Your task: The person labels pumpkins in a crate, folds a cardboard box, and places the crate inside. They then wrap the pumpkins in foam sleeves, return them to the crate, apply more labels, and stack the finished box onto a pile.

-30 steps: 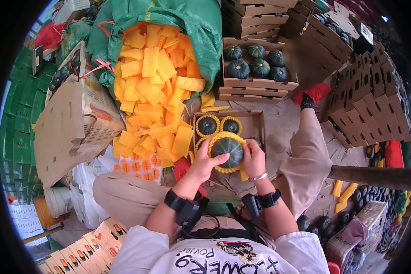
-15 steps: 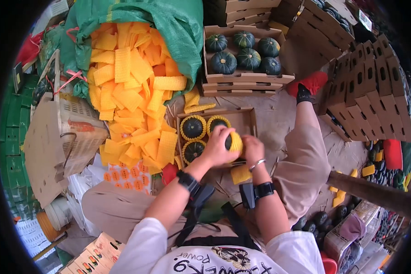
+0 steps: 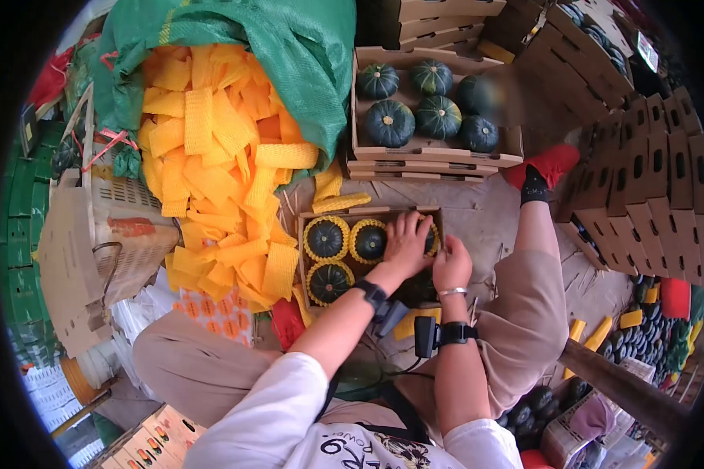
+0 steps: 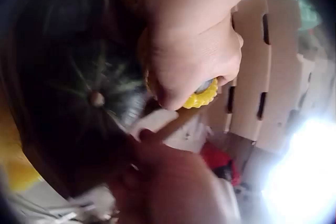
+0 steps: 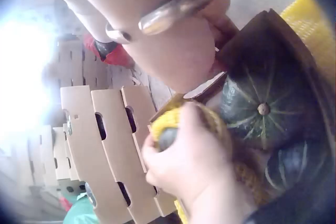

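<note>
In the head view my left hand (image 3: pixel 405 244) reaches into the low cardboard box (image 3: pixel 368 211), over its far right corner. Its fingers curl round a small dark green squash (image 3: pixel 430 238) in a yellow foam net (image 4: pixel 202 97). My right hand (image 3: pixel 452 266), with a bracelet on the wrist, is at the box's right wall; whether it grips the wall I cannot tell. Three netted squashes, one of them at the front left (image 3: pixel 330 283), sit in the box's left and middle. Bare squashes (image 5: pixel 263 108) lie at its near right, mostly shaded by the hands.
Yellow foam nets (image 3: pixel 219 164) spill from a green sack (image 3: pixel 289 47) at the left. Beyond the box stands a stacked carton (image 3: pixel 430 152) of bare squashes. More cartons (image 3: pixel 641 187) are stacked at the right, past a red shoe (image 3: pixel 555 162). A plastic crate (image 3: pixel 133 211) stands left.
The left hand has carried the netted squash from over the box's near side to its far right corner. The right hand has come away from the squash to the box's right wall.
</note>
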`<state>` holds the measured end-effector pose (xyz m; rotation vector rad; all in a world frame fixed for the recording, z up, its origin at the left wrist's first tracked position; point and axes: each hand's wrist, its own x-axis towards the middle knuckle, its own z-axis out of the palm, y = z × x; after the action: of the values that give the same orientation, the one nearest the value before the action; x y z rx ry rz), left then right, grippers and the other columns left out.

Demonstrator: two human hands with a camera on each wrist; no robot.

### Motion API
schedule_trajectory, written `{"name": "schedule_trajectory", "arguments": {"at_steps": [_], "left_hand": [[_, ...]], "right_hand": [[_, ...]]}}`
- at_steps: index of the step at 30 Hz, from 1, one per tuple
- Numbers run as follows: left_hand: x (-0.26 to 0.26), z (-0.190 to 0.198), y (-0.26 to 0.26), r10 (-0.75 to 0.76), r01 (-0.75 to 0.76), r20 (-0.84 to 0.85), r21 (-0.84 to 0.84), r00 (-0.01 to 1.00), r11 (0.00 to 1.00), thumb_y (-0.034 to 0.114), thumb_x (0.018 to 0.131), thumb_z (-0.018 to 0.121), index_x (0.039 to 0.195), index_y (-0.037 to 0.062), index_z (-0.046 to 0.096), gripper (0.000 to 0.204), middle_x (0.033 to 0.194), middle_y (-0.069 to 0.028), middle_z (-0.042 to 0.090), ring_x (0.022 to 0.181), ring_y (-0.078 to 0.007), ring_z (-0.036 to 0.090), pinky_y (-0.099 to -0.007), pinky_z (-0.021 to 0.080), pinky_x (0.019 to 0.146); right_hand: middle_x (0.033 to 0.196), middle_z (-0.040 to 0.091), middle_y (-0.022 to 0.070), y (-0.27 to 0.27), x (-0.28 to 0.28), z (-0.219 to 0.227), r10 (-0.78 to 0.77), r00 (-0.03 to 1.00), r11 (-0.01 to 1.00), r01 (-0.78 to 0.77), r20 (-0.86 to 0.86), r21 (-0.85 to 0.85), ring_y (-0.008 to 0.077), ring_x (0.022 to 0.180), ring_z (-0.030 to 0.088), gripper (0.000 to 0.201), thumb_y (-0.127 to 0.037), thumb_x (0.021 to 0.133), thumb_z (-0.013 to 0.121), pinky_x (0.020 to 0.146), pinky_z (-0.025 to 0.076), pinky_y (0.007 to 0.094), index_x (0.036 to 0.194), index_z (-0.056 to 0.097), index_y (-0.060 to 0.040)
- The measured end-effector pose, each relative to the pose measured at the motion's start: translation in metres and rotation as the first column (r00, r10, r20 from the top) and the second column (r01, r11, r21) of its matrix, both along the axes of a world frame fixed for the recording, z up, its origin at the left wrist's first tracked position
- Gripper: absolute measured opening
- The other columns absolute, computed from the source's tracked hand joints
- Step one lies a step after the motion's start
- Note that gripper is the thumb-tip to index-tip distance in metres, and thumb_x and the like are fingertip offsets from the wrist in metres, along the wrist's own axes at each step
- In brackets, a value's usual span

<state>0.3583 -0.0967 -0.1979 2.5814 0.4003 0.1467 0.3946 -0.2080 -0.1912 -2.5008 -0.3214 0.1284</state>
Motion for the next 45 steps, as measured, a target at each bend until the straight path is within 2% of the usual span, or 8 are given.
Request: {"name": "schedule_trajectory", "arguments": {"at_steps": [15,29,33,35,39,43,44,45], "left_hand": [[-0.036,-0.037,0.032,0.247,-0.22,-0.045,0.323,0.968,0.92,0.022,0.061,0.074,0.119,0.0114,0.049,0.064,0.121,-0.0121,0.039,0.117,-0.0347,0.032,-0.049,0.026,0.093],[-0.036,0.059,0.143,0.083,-0.107,-0.281,-0.072,0.956,0.992,0.016,0.072,0.065,0.099,0.0045,0.061,0.03,0.096,-0.0185,0.061,0.089,-0.0363,0.057,-0.0405,0.046,0.079],[-0.101,0.126,0.076,0.098,-0.105,-0.042,-0.548,0.994,0.83,0.008,0.073,0.063,0.127,0.0096,0.039,0.059,0.113,-0.0195,0.055,0.098,-0.0382,0.055,-0.0421,0.045,0.084],[-0.133,0.16,0.036,-0.112,0.101,0.011,-0.54,0.994,0.836,0.007,0.075,0.061,0.124,0.0105,0.041,0.053,0.112,-0.0191,0.056,0.099,-0.0377,0.055,-0.0401,0.045,0.084],[-0.183,0.169,0.014,0.029,-0.1,-0.119,-0.65,0.992,0.753,0.012,0.078,0.063,0.109,0.0043,0.049,0.035,0.096,-0.0174,0.061,0.09,-0.0366,0.059,-0.0387,0.046,0.075],[-0.2,0.159,0.005,-0.086,0.048,-0.024,-0.673,0.996,0.738,0.012,0.08,0.064,0.093,-0.0005,0.055,0.02,0.083,-0.0071,0.061,0.073,-0.0119,0.057,-0.0272,0.045,0.064],[-0.2,0.159,0.008,-0.179,0.022,-0.16,-0.683,0.971,0.73,0.013,0.08,0.064,0.093,-0.0007,0.056,0.02,0.081,-0.0054,0.061,0.07,-0.0115,0.056,-0.0264,0.045,0.062],[-0.202,0.156,0.012,-0.27,-0.002,-0.287,-0.689,0.919,0.724,0.015,0.081,0.065,0.092,-0.0009,0.057,0.021,0.079,-0.0036,0.061,0.068,-0.0111,0.056,-0.0256,0.046,0.061]], "right_hand": [[0.132,0.034,0.0215,0.046,-0.002,-0.016,0.467,0.884,0.803,-0.418,0.012,-0.425,0.0396,0.12,0.034,0.063,-0.016,0.067,0.067,0.089,0.041,0.0426,0.125,0.044,-0.0263],[0.101,0.06,0.0181,0.008,-0.104,0.129,0.688,0.555,0.674,-0.728,-0.467,0.128,0.0353,0.088,0.059,0.051,-0.024,0.074,0.067,0.076,0.049,0.0405,0.118,0.05,-0.006],[0.099,0.061,0.0167,0.001,-0.11,0.093,0.317,0.841,0.781,0.03,-0.438,0.624,0.0234,0.082,0.063,0.076,-0.02,0.072,0.072,0.07,0.05,0.0332,0.135,0.031,-0.0096],[0.086,0.062,0.0117,0.002,-0.097,0.129,0.521,0.703,0.552,0.156,-0.485,0.819,0.0141,0.073,0.06,0.075,-0.014,0.071,0.073,0.063,0.049,0.0285,0.133,0.033,-0.0092],[0.067,0.058,0.0052,-0.028,-0.116,0.131,0.65,0.644,0.737,-0.408,-0.402,0.538,0.0076,0.064,0.056,0.053,-0.009,0.071,0.072,0.054,0.045,0.0236,0.118,0.05,-0.0053],[0.078,0.063,0.0069,-0.042,-0.137,0.12,0.748,0.048,0.663,-0.033,-0.661,0.748,0.0103,0.068,0.059,0.034,-0.013,0.075,0.071,0.061,0.048,0.0264,0.103,0.057,-0.0006],[0.085,0.064,0.0092,-0.041,-0.131,0.129,0.797,0.12,0.565,-0.496,-0.592,0.66,0.0138,0.074,0.061,0.027,-0.013,0.079,0.067,0.069,0.05,0.0289,0.101,0.058,0.001],[0.086,0.064,0.0093,-0.043,-0.135,0.127,0.794,0.229,0.608,-0.284,-0.564,0.741,0.0148,0.076,0.061,0.026,-0.013,0.08,0.066,0.072,0.05,0.0304,0.101,0.058,0.0013]]}}
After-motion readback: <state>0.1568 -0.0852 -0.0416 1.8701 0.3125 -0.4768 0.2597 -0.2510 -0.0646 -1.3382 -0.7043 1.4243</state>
